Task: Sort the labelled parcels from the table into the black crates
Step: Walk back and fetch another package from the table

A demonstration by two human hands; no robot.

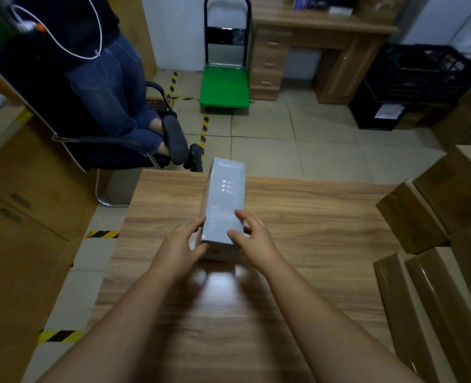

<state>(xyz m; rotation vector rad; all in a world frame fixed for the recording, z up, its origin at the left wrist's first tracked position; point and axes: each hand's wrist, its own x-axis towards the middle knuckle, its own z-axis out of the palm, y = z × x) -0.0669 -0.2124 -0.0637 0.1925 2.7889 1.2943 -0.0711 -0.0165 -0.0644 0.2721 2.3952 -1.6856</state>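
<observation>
Grey parcel (224,205) on bench (311,217), long axis running straight away from person. Both hands clasp its near end: left hand (183,240) on left side, right hand (252,236) on right, fingers curled on. Black crates (411,81) far beyond parcel, to its right, across floor.

- The print on the top of the grey box (224,200) is too small and soft to read; only three small round marks with faint characters show.
- The near end of the box is partly covered by the left hand (183,246) and right hand (252,239), and is smeared by motion blur.
- The seated person (101,87) is cut off by the top edge above the waist.
- The black crates (414,84) are dim; their contents cannot be made out.
- The white paper (389,111) on the lower crate is unreadable.
- The cardboard boxes (436,286) run past the right edge.
</observation>
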